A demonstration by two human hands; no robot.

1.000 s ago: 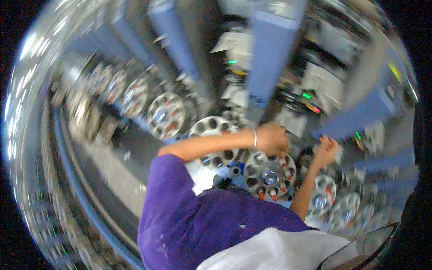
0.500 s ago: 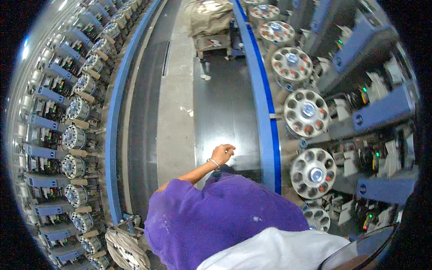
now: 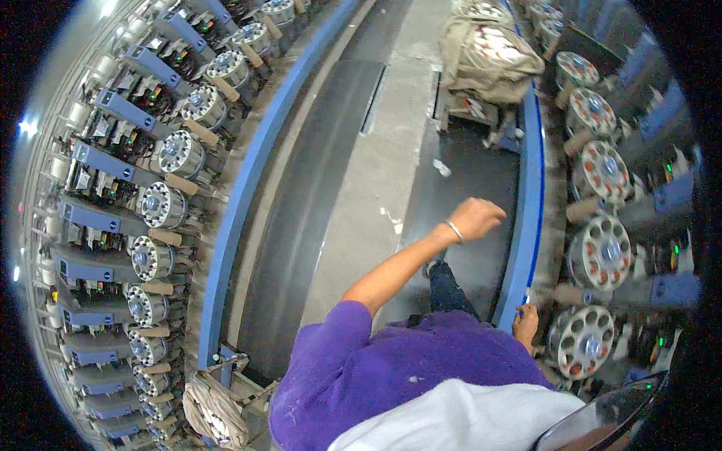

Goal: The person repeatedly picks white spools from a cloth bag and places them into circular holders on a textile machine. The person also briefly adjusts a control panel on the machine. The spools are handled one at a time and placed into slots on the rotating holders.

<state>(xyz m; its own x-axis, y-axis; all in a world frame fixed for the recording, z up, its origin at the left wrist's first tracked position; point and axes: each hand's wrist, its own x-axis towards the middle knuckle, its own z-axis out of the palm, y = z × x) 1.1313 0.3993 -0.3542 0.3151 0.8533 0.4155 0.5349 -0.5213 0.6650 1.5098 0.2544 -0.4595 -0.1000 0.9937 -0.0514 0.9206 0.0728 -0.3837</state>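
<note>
My left hand (image 3: 480, 219), with a pale bracelet at its wrist, reaches forward over the dark floor. Its fingers curl inward, and whatever may be inside them is hidden. Down at the blue rail (image 3: 529, 263) on the right is my right hand (image 3: 526, 325); its fingers are bent beside the rail's edge, and a small blue patch shows at them that I cannot make out. The nearest machine part to it is a round bobbin magazine (image 3: 587, 343) with a ring of holes. Farther along, similar magazines (image 3: 599, 252) hold orange-tipped bobbins.
Ahead, a cart (image 3: 470, 113) carries a tan cloth sack (image 3: 481, 79) full of white bobbins, close to the right rail. White scraps (image 3: 441, 167) lie on the floor. Winding machines line both sides; a blue rail (image 3: 248, 180) runs along the left. Another bobbin-filled sack (image 3: 210, 413) stands lower left.
The view has swung left and I am nearer the cart. My left arm now stretches farther forward. My right hand, out of sight before, shows at the right rail.
</note>
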